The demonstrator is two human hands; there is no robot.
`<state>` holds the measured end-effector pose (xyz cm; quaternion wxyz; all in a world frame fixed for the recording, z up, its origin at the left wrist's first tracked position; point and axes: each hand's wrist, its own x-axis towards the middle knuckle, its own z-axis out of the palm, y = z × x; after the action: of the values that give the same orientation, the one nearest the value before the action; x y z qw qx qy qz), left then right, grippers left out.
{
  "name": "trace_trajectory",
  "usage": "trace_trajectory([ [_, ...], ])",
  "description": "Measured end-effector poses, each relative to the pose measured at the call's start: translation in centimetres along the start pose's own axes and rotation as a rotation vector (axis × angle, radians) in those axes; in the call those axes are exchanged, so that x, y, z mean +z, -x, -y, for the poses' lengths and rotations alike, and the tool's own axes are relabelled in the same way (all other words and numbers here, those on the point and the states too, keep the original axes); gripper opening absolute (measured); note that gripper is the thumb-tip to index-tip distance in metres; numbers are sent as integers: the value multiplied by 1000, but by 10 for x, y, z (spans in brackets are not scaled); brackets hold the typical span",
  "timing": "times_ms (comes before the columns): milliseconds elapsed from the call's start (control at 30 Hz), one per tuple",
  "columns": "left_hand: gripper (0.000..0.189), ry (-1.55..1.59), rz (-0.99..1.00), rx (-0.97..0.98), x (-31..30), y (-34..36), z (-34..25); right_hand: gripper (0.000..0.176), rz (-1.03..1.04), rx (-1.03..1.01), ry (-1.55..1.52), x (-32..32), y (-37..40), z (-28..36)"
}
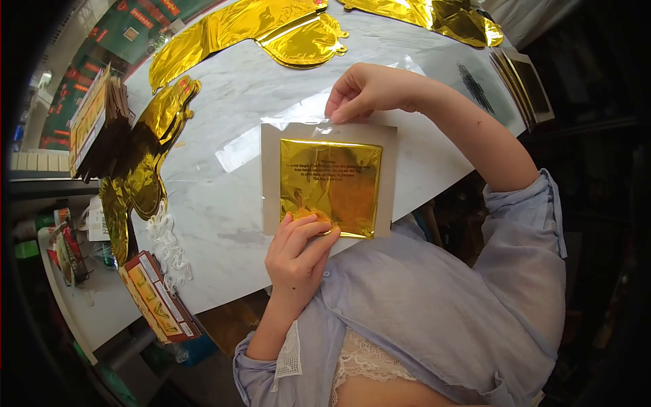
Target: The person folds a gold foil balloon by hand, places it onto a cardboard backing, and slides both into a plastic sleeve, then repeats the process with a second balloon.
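Note:
A clear plastic bag [270, 183] holds a grey-beige card and a folded gold foil balloon [332, 186], with printed warning text across its front. It lies at the near edge of the marble-patterned table. My left hand [298, 251] grips the bag's lower edge, its fingers laid over the foil and its thumb hidden. At the top edge, my right hand [349, 95] pinches the clear plastic between thumb and fingers. Shiny clear plastic [237, 150] lies flat on the table behind the bag.
Gold foil balloons [302, 44] lie along the table's far side and left side [146, 152]. Packet stacks stand at left [102, 129], lower left [159, 298] and right [522, 88]. White string [169, 247] lies at left. Dark marks [475, 88] streak the table's right side.

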<state>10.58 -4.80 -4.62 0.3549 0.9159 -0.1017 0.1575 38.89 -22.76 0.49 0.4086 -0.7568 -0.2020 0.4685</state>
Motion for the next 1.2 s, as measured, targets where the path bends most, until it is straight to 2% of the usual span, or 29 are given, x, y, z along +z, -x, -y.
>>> trace_trajectory([
  [67, 24, -25, -18, 7, 2, 0, 0, 32, -44, -89, -26, -1, -5, -4],
  [100, 25, -72, -43, 34, 4, 0, 1, 32, -41, -90, -25, 1, -7, -6],
  [167, 26, -119, -69, 59, 6, 3, 1, 43, -229, -228, 85, 9, -10, -7],
  [200, 27, -167, -114, 104, 7, 6, 0, 44, -390, -354, 307, 17, -9, -8],
  [267, 28, -169, -192, 220, 7, 16, 2, 41, -601, -808, 546, 37, -3, -8],
  [300, 28, -170, -193, 216, 5, 21, 2, 38, -521, -756, 471, 52, 14, -6],
  [400, 33, -124, -134, 237, 1, 29, -2, 35, -422, -843, 589, 112, 56, -8],
  [433, 36, -136, -77, 178, 0, 29, -3, 35, -407, -880, 617, 130, 62, -16],
  [467, 39, -147, -19, 120, -1, 29, -4, 35, -406, -880, 618, 143, 64, -26],
  [533, 40, -180, 0, 126, 0, 36, -1, 34, -496, -894, 771, 160, 63, -42],
  [700, 43, -220, 56, 135, -3, 41, 1, 30, -561, -874, 734, 165, 63, -54],
  [767, 46, -229, 84, 97, -4, 39, -2, 26, -615, -940, 851, 168, 61, -57],
  [1033, 49, -227, 118, 97, -16, 31, -6, 32, -725, -884, 914, 155, 64, -60],
  [1133, 48, -189, 176, 101, -32, 20, -10, 35, -695, -814, 883, 144, 67, -61],
  [1200, 48, -140, 218, 96, -46, 12, -9, 39, -505, -830, 748, 136, 66, -62],
])
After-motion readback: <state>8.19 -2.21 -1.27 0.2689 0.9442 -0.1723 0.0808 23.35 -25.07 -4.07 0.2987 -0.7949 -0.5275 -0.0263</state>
